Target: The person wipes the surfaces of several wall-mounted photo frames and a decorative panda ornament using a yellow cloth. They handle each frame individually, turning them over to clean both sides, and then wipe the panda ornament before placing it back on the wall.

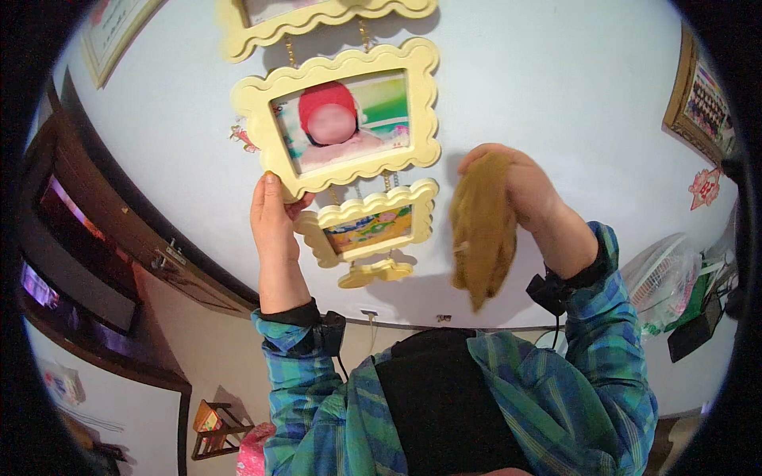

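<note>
A pale yellow picture frame [424, 113] with a scalloped border hangs by gold chains on a white wall. My left hand [274, 214] grips its lower left corner, thumb on the front and fingers behind. Inside it is a photo [381, 107] of a person in a red hat. Below hangs a smaller frame [381, 247] with a colourful picture, and under that a small yellow plaque [378, 273]. To the right, my right hand [530, 184] holds a brown cloth [482, 232], which droops apart from the frames.
Another yellow frame [333, 24] hangs above. At the right are a wood-framed group photo [702, 101], a red wall ornament [705, 187] and a plastic-covered fan [661, 285]. A dark wooden door [89, 238] stands at the left, with a small wooden chair [217, 425] on the floor below.
</note>
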Available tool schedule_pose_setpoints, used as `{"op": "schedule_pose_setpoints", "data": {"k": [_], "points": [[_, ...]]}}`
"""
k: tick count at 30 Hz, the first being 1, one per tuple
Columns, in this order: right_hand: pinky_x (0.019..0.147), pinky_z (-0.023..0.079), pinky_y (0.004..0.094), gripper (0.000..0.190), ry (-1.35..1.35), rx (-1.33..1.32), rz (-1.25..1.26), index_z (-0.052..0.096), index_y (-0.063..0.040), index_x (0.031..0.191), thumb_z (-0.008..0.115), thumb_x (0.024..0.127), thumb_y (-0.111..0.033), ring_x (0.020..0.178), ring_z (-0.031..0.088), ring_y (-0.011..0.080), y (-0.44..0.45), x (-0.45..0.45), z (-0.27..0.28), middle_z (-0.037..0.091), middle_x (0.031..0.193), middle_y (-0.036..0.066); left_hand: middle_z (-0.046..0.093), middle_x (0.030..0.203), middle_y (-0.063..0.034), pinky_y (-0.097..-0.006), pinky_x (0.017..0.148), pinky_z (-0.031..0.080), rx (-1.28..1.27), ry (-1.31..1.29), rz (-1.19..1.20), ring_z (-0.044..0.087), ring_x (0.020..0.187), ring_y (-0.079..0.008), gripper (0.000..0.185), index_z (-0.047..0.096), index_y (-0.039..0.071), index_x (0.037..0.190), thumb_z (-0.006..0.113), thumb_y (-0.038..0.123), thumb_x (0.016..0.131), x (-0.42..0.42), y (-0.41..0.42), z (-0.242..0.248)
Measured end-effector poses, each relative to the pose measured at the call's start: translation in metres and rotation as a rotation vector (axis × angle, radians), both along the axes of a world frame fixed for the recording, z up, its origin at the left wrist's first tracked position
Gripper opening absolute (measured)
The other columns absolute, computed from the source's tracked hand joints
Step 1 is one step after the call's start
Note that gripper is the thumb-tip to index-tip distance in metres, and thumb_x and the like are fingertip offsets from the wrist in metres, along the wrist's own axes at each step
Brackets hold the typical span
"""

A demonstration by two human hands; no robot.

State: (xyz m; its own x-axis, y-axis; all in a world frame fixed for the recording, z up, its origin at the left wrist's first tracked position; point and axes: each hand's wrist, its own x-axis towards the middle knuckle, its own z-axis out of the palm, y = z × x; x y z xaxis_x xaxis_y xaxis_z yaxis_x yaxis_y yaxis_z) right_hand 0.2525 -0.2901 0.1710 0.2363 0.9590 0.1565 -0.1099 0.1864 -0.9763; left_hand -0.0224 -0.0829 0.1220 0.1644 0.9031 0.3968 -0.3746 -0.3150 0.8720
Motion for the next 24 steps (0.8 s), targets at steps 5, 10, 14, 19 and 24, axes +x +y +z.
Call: {"op": "schedule_pose_setpoints", "data": {"k": [5, 10, 14, 19, 24], "points": [[0.083, 0.056, 0.0359, 0.026, 0.195, 0.146, -0.251, 0.063, -0.001, 0.113, 0.046, 0.098, -0.013, 0.093, 0.067, 0.0227, -0.031, 0.026, -0.008, 0.067, 0.103, 0.013, 0.063, 0.117, -0.0112, -0.0334, 0.082, 0.054, 0.047, -0.011, 0.192, 0.064, 0.099, -0.0185, 0.042, 0.055, 0.000, 0.128, 0.054, 0.034, 0.104, 0.008, 0.014, -0.006], [0.089, 0.054, 0.0348, 0.025, 0.073, 0.476, -0.301, 0.061, -0.002, 0.116, 0.046, 0.097, -0.010, 0.098, 0.065, 0.0201, -0.038, 0.031, -0.013, 0.066, 0.108, 0.012, 0.040, 0.146, -0.0251, -0.0481, 0.111, 0.033, 0.334, 0.324, 0.710, 0.040, 0.134, -0.0373, 0.060, 0.046, -0.002, 0.139, 0.070, 0.024, 0.091, 0.032, 0.005, -0.006], [0.086, 0.054, 0.0332, 0.025, -0.077, 0.516, -0.301, 0.061, -0.001, 0.113, 0.046, 0.094, -0.002, 0.096, 0.065, 0.0180, -0.021, 0.027, -0.006, 0.066, 0.105, 0.010, 0.030, 0.151, -0.0342, -0.0544, 0.115, 0.025, 0.876, 0.465, 0.906, 0.031, 0.139, -0.0480, 0.069, 0.041, -0.002, 0.143, 0.073, 0.019, 0.084, 0.055, -0.019, 0.008], [0.084, 0.053, 0.0308, 0.024, -0.350, 0.485, -0.387, 0.061, 0.001, 0.110, 0.047, 0.090, 0.003, 0.092, 0.064, 0.0175, 0.010, 0.015, 0.016, 0.067, 0.101, 0.009, 0.021, 0.157, -0.0331, -0.0597, 0.115, 0.021, 1.134, 0.531, 0.701, 0.021, 0.145, -0.0500, 0.078, 0.038, 0.001, 0.147, 0.075, 0.026, 0.083, 0.102, -0.032, 0.042], [0.087, 0.052, 0.0349, 0.032, -0.693, 0.629, -0.570, 0.064, 0.002, 0.109, 0.053, 0.079, 0.002, 0.096, 0.066, 0.0260, 0.042, 0.016, 0.047, 0.069, 0.102, 0.016, 0.012, 0.161, -0.0313, -0.0709, 0.111, 0.016, 1.177, 0.626, 0.688, 0.016, 0.146, -0.0542, 0.094, 0.031, 0.006, 0.153, 0.079, 0.038, 0.079, 0.137, -0.024, 0.054]]}}
